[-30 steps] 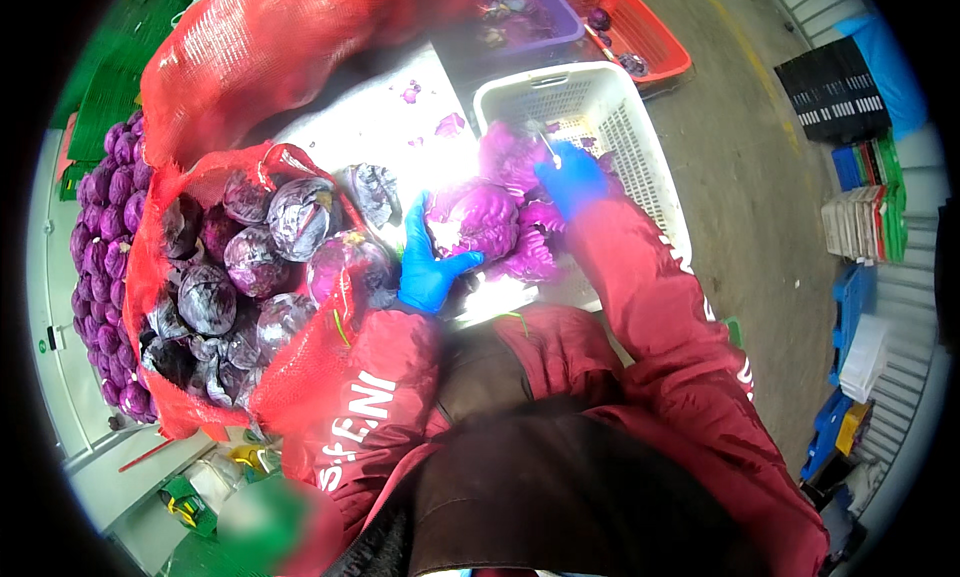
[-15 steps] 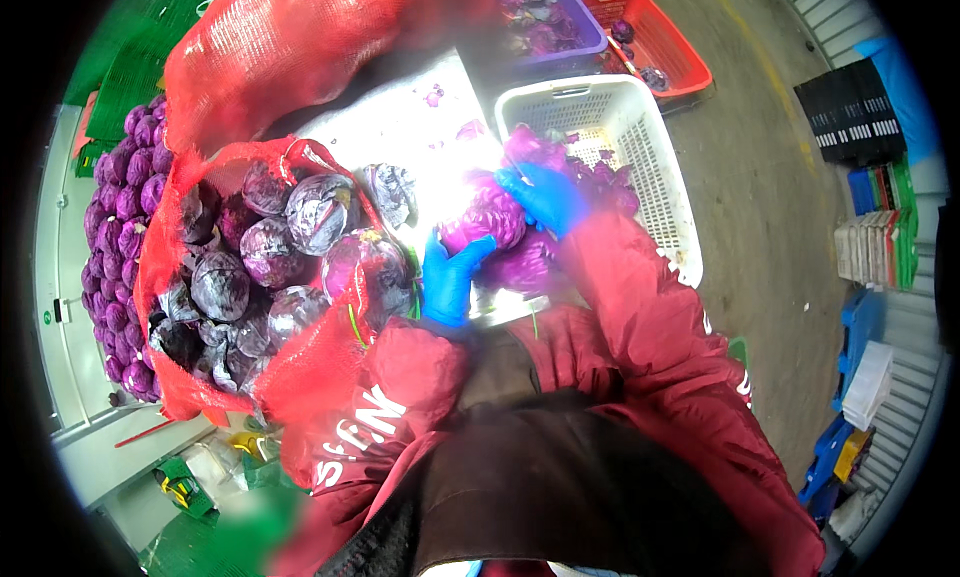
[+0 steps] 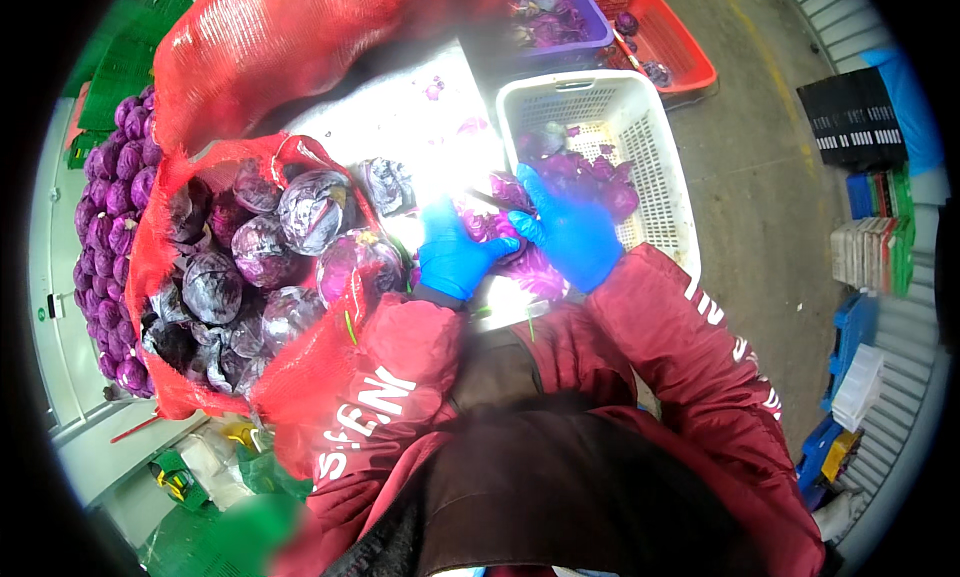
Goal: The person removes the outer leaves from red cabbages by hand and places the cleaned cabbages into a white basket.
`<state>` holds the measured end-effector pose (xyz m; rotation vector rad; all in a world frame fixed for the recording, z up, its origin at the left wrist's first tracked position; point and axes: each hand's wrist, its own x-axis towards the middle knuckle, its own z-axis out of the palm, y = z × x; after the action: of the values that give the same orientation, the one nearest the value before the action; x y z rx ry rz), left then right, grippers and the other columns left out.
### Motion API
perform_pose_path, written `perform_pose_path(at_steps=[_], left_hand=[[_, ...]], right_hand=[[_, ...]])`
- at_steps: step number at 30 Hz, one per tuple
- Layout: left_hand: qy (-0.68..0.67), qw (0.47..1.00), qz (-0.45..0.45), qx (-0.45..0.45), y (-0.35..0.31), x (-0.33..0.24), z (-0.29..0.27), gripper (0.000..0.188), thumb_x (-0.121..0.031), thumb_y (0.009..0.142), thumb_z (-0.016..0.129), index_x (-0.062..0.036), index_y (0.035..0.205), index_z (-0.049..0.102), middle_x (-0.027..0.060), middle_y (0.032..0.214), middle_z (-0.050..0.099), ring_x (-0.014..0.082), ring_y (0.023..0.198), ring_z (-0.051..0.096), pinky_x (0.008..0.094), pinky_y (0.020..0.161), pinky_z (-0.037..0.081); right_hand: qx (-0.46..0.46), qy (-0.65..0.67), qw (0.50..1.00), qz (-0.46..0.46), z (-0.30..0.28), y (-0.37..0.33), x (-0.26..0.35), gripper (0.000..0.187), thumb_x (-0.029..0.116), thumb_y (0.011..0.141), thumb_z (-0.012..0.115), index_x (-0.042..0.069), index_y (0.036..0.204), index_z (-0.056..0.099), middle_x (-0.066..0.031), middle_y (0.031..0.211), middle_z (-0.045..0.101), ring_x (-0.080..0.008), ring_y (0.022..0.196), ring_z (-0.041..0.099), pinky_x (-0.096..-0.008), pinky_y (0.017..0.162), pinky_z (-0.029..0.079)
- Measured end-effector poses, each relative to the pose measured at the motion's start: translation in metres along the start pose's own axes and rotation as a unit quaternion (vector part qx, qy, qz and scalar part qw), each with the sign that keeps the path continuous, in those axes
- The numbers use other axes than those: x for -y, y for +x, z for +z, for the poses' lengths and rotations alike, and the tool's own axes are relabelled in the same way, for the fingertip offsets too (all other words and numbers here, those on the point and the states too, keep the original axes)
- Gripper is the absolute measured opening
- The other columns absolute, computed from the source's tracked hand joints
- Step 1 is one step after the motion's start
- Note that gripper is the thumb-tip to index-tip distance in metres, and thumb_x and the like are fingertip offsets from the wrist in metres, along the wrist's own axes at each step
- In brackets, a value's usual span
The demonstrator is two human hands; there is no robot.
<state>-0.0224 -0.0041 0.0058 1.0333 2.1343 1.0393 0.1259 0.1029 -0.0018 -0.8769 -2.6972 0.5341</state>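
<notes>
Between my two blue-gloved hands is a red cabbage (image 3: 478,223), partly hidden by fingers and glare. My left hand (image 3: 455,255) grips its left side, thumb pointing right. From the right, my right hand (image 3: 578,239) holds it with the thumb and fingers against it. Another piece of purple cabbage (image 3: 538,275) shows just below the hands. Loose purple leaves (image 3: 590,182) lie in the white crate (image 3: 665,167) beyond my right hand. An open red mesh sack (image 3: 160,307) of dark, unpeeled cabbages (image 3: 212,287) stands to the left.
A full red mesh sack (image 3: 270,57) lies at the back left beside a bright white work surface (image 3: 400,117). A purple crate (image 3: 590,32) and a red crate (image 3: 690,62) stand behind the white one. Stacked purple cabbages (image 3: 115,237) are at far left.
My right hand has come down and toward me from the cabbage's top to its right side. The left hand has shifted slightly, and the cabbage appears turned, showing a darker part.
</notes>
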Motion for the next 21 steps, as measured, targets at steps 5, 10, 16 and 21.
perform_pose_path(at_steps=[5, 10, 16, 21], left_hand=[[-0.008, 0.999, -0.023, 0.034, 0.006, -0.002, -0.003, 0.11, -0.03, 0.051, 0.089, 0.0023, 0.136, 0.027, 0.0218, 0.123, 0.044, 0.0361, 0.117, 0.043, 0.0418, 0.099, 0.038], [0.065, 0.998, 0.014, 0.019, -0.004, -0.008, 0.003, 0.113, -0.027, 0.049, 0.088, 0.0049, 0.136, 0.024, 0.0243, 0.123, 0.043, 0.0402, 0.117, 0.041, 0.0428, 0.099, 0.037], [0.037, 0.995, 0.09, 0.013, -0.02, -0.008, -0.004, 0.123, -0.033, 0.052, 0.087, 0.0017, 0.143, 0.013, 0.027, 0.138, 0.03, 0.0411, 0.127, 0.033, 0.0441, 0.106, 0.029], [-0.005, 0.994, 0.111, 0.0, -0.036, 0.03, 0.001, 0.123, -0.029, 0.054, 0.088, 0.0008, 0.144, 0.01, 0.0218, 0.139, 0.031, 0.0337, 0.128, 0.034, 0.0413, 0.106, 0.031]], right_hand=[[0.037, -0.044, 0.997, -0.05, 0.005, 0.012, -0.006, 0.064, 0.05, 0.092, 0.04, 0.008, 0.14, 0.028, -0.0173, 0.075, 0.063, -0.0326, 0.051, 0.06, -0.0443, 0.043, 0.044], [0.141, 0.016, 0.99, 0.004, -0.001, 0.065, -0.013, 0.055, 0.05, 0.09, 0.044, 0.009, 0.125, 0.051, -0.0199, 0.087, 0.065, -0.0341, 0.079, 0.064, -0.0458, 0.068, 0.05], [0.181, 0.035, 0.976, 0.113, -0.001, 0.111, -0.028, 0.053, 0.054, 0.081, 0.052, 0.009, 0.107, 0.064, -0.0199, 0.104, 0.063, -0.0363, 0.097, 0.061, -0.0438, 0.085, 0.047], [0.161, 0.114, 0.942, 0.27, 0.06, 0.083, -0.088, 0.051, 0.052, 0.08, 0.054, 0.009, 0.105, 0.064, -0.0195, 0.104, 0.063, -0.0363, 0.097, 0.061, -0.0447, 0.083, 0.048]])
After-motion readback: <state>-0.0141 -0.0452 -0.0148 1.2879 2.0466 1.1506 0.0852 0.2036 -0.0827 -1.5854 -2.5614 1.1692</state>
